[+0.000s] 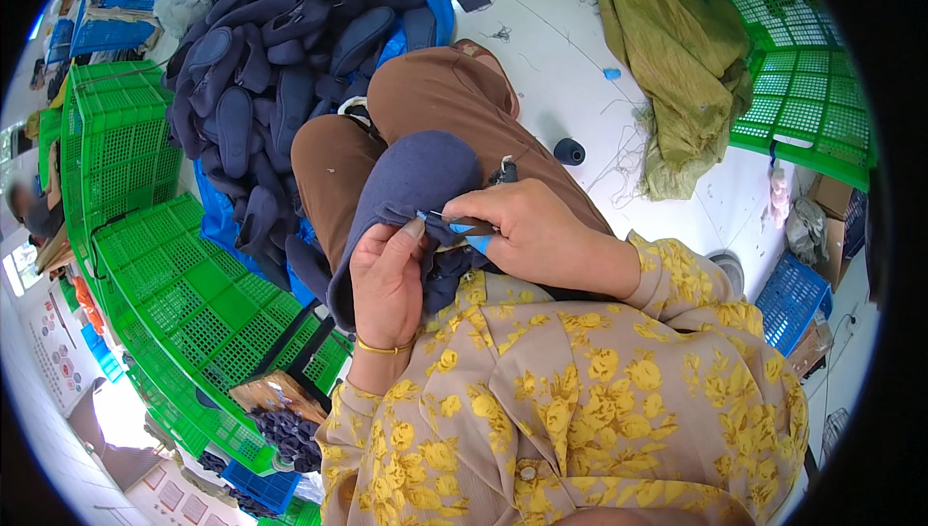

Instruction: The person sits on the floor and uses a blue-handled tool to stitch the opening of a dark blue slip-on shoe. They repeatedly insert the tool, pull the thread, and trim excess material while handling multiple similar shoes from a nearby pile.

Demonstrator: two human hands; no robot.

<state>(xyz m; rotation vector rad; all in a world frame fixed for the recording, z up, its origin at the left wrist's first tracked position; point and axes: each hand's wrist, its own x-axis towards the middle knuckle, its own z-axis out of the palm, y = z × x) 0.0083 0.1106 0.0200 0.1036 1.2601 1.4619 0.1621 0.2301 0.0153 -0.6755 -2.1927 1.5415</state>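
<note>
A navy cloth slipper (416, 173) lies across my lap, its rounded toe pointing away from me. My left hand (389, 270) is closed on the slipper's gathered edge, thumb and forefinger pinching the cloth by a small light-blue bit. Close beside it, my right hand (527, 226) is closed round a thin pointed metal tool (476, 227), whose exact kind I cannot make out. A fine tip reaches from the right fingers toward the left thumb. Blue wrapping (474, 238) shows at the right fingers. A dark piece (505, 171) sticks up just beyond the right hand.
Many navy slippers (235, 130) are heaped on a blue sheet (435, 4) at the far left. Green plastic baskets (198, 284) stand at my left and another green basket (812, 96) at the right. An olive sack (677, 52), thread spool (569, 151) and loose threads lie on the floor.
</note>
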